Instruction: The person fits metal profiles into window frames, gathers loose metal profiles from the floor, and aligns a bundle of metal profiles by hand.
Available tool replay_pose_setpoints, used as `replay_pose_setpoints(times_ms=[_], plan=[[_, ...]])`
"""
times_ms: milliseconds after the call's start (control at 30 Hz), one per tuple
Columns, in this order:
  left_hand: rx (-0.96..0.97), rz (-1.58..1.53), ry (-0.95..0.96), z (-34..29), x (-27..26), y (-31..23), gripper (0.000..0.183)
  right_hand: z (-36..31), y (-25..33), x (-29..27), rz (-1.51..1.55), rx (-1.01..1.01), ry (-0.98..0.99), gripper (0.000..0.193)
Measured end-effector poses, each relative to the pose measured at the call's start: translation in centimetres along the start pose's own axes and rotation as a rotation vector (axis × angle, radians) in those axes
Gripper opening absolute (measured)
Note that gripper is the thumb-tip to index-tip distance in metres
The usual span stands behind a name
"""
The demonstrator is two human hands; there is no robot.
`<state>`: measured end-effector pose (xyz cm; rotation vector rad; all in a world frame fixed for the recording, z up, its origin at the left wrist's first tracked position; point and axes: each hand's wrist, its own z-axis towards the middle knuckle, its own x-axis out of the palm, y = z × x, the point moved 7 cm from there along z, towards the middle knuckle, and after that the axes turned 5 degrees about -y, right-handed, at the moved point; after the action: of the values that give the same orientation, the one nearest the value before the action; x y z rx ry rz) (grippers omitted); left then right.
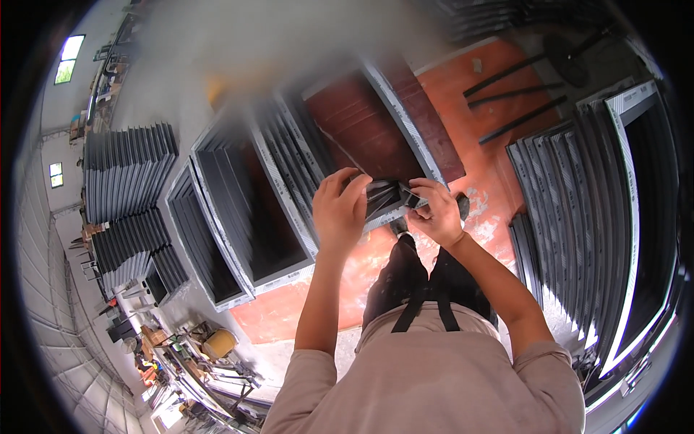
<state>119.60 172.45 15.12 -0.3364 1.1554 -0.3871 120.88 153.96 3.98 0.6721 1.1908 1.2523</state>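
In front of my body both hands are raised over the near corner of a dark grey metal frame (431,165) edged with pale film. My right hand (439,215) pinches a small dark angular piece (412,197) with a pale edge; its exact kind is unclear. My left hand (340,210) is curled, thumb and fingers close together, beside dark thin strips (383,194) that lie between the two hands. Whether those strips are held or belong to the frames beneath, I cannot tell. What the left fingertips grip is hidden.
More rectangular frames (217,217) stand in a row to the left. Stacks of dark profiles (130,173) are at the far left. Frames (557,217) lean together on the right. A dark stand with legs (520,87) is at the far right, and a cluttered bench (202,369) at lower left.
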Motion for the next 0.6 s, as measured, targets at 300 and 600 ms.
replay_pose_setpoints(times_ms=[300, 600], plan=[[0.002, 0.006, 0.011, -0.8, 0.3, -1.2, 0.019, -2.9, -10.4, 4.4, 0.165, 0.335, 0.188, 0.038], [0.085, 0.007, 0.047, 0.0, 0.5, 1.7, 0.024, 10.4, 3.1, -14.8, -0.381, 0.215, -0.116, 0.047]])
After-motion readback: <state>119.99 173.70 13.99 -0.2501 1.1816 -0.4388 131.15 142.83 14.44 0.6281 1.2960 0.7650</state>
